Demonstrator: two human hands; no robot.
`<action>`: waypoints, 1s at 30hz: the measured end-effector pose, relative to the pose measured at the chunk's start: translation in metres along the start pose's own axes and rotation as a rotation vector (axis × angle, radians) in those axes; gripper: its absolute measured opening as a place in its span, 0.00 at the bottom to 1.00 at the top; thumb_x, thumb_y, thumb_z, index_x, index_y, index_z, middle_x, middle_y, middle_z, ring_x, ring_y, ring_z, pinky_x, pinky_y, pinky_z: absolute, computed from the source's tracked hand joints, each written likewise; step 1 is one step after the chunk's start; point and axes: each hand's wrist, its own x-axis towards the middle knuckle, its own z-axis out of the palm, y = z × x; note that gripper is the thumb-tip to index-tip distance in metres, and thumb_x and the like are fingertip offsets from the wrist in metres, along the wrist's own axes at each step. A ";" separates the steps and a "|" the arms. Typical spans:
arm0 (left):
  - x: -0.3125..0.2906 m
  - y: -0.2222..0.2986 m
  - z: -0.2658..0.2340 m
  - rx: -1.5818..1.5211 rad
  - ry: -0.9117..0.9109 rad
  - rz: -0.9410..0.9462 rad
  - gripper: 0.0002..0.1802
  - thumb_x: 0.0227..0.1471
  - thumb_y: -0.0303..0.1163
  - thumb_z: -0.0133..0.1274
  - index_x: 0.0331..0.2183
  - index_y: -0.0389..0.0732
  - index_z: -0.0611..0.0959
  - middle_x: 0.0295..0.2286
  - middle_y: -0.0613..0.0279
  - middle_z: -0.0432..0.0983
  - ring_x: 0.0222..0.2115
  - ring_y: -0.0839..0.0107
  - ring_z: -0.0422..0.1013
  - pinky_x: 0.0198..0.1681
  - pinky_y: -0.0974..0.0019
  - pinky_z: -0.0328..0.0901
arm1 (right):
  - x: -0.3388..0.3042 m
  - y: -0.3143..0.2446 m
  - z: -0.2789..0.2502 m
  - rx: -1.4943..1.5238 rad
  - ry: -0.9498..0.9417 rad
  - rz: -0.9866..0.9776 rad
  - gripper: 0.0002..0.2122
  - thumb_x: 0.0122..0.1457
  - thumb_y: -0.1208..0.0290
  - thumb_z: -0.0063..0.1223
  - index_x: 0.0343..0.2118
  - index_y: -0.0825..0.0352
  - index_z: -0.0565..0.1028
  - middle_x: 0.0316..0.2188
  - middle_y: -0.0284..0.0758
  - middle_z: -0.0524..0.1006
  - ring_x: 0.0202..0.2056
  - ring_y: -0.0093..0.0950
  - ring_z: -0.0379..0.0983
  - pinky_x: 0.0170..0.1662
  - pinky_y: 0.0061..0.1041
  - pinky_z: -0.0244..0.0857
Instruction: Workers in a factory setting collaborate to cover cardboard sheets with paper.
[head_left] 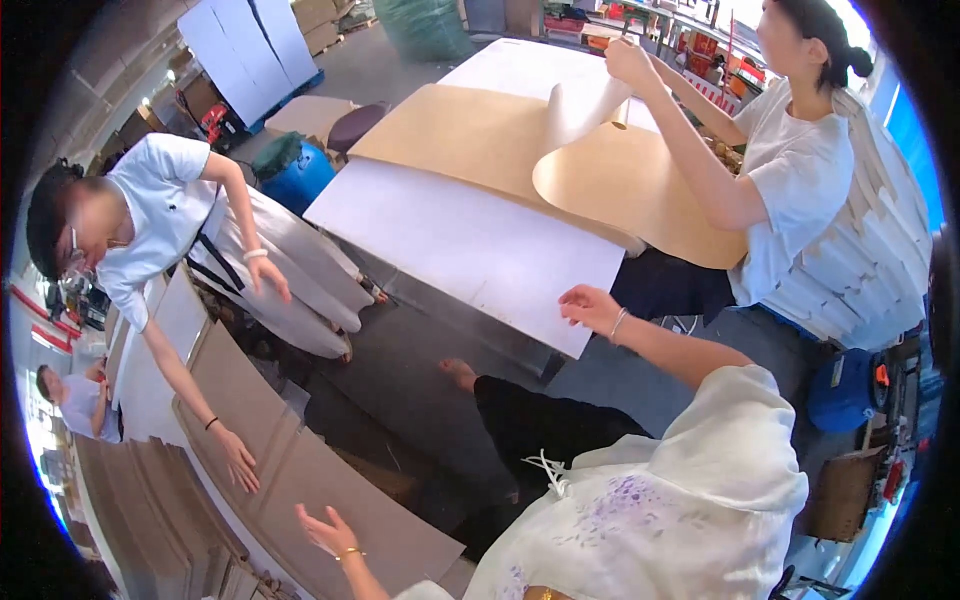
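My left hand [328,532], with a thin gold bracelet at its wrist, hovers by the brown cardboard sheet [345,490] at the lower left. Its fingers are apart and it holds nothing. My right hand [592,309] reaches out over the near right corner of the white-topped table [470,240]. Its fingers are loosely bent and spread, with nothing in them; whether they touch the tabletop I cannot tell. On that table lies a large sheet of brown paper [450,125], partly curled over toward the right.
A co-worker [800,150] at the far right stands at the curled paper, hands raised. Another co-worker [165,220] on the left leans over the cardboard, one hand close above it. Stacked cardboard [150,500] fills the lower left. Blue barrels [845,390] stand right and behind left.
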 end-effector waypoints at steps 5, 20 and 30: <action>-0.068 0.077 -0.012 -0.169 -0.097 0.150 0.34 0.44 0.35 0.53 0.52 0.37 0.60 0.50 0.52 0.60 0.51 0.55 0.56 0.55 0.53 0.48 | -0.002 0.017 0.040 -0.291 -0.134 -0.377 0.13 0.50 0.67 0.54 0.36 0.67 0.70 0.29 0.34 0.73 0.32 0.26 0.70 0.35 0.26 0.65; -0.173 0.167 -0.029 -0.312 -0.156 0.226 0.29 0.42 0.36 0.54 0.47 0.40 0.65 0.49 0.57 0.63 0.52 0.60 0.57 0.55 0.51 0.46 | 0.027 0.030 0.034 -1.054 -0.071 -0.679 0.31 0.51 0.58 0.46 0.57 0.65 0.52 0.58 0.39 0.53 0.61 0.34 0.44 0.60 0.41 0.37; -0.202 0.217 0.034 -0.648 -0.228 0.042 0.22 0.47 0.31 0.51 0.45 0.37 0.68 0.43 0.51 0.68 0.44 0.58 0.66 0.46 0.60 0.61 | 0.024 0.045 0.036 -0.942 0.056 -0.834 0.30 0.51 0.61 0.45 0.56 0.67 0.54 0.53 0.41 0.61 0.56 0.36 0.52 0.60 0.43 0.33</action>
